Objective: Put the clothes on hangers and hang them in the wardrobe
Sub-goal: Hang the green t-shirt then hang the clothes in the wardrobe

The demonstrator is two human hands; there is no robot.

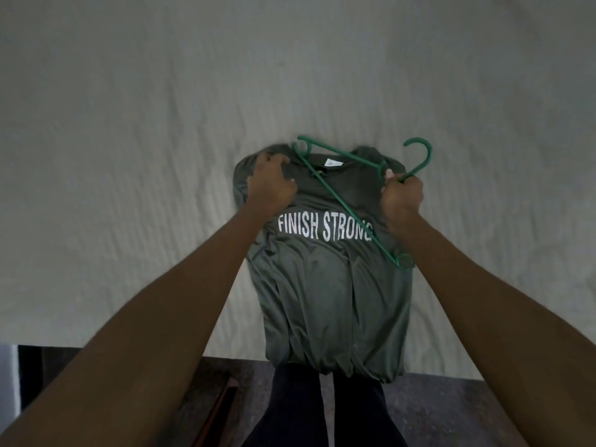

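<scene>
The gray shirt (329, 285) lies flat on the white bed (129, 156), its bottom edge hanging off the near side. Farther up, the left hand (272, 183) bunches the shirt's shoulder in curled fingers. The right hand (403, 195) squeezes the green hanger (342, 195) near its hook, and the hanger lies slanted across the shirt's chest.

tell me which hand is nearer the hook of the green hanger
Right. The right hand grips the green hanger at the base of its hook. The left hand grips the grey t-shirt at its far shoulder, across the collar from the hook.
</scene>
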